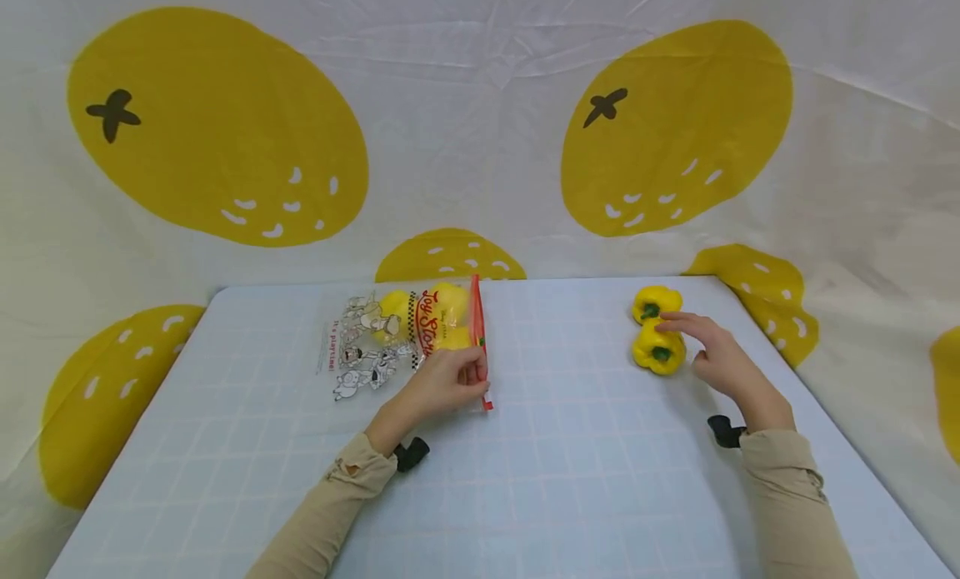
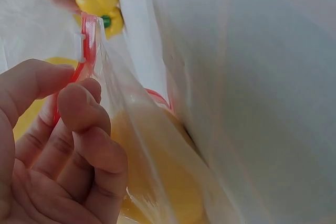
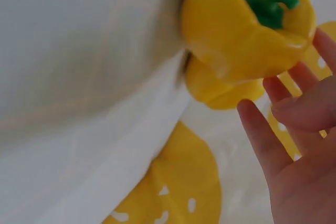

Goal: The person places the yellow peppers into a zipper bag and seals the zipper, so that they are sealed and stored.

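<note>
My left hand [image 1: 450, 379] pinches the red zip edge [image 2: 89, 45] of a clear printed zip bag [image 1: 375, 346] lying on the table. Yellow things [image 1: 450, 300] show through the plastic, their kind partly covered by the print. In the left wrist view, thumb and fingers close on the red strip near its white slider [image 2: 79, 48]. Over at the right, two yellow bell peppers with green stems sit one behind the other, a nearer pepper [image 1: 658, 350] and a farther pepper [image 1: 657, 300]. My right hand [image 1: 723, 358] is beside them with fingers extended, holding neither.
A pale blue checked cloth covers the table [image 1: 570, 479]. Behind it and at both sides hangs a white curtain [image 1: 465, 146] printed with big yellow fruit. A black wrist-strap piece [image 1: 411, 454] sticks out at the left wrist, another black piece [image 1: 724, 431] at the right.
</note>
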Demonstrator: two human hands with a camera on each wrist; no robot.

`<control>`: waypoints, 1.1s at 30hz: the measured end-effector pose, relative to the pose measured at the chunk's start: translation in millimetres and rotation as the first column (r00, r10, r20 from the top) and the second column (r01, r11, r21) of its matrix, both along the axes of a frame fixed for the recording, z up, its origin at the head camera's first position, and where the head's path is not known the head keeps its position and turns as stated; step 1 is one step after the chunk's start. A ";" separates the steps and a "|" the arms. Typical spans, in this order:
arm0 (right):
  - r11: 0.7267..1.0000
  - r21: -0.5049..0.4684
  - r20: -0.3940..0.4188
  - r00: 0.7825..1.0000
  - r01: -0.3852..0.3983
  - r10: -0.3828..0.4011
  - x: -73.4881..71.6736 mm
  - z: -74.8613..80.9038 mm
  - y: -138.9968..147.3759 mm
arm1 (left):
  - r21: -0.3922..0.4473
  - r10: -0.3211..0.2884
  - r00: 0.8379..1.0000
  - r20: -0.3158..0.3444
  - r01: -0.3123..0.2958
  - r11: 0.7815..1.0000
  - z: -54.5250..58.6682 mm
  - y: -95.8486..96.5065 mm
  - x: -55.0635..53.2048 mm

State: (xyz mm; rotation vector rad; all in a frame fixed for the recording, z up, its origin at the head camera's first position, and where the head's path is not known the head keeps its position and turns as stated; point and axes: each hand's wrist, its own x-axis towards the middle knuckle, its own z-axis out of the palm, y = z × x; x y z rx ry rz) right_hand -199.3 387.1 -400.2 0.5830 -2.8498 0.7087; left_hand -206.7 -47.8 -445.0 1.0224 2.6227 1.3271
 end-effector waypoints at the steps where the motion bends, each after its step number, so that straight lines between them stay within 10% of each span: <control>1: 1.000 0.005 0.024 1.000 -0.016 0.016 1.9 -3.5 4.1 | -0.003 0.002 1.000 0.001 -0.002 1.000 0.1 -0.4 -0.2; 33: 0.999 -0.003 0.105 0.994 0.037 -0.037 -10.0 -2.3 -29.5 | 0.002 -0.001 1.000 0.009 0.001 1.000 -0.6 -1.0 0.5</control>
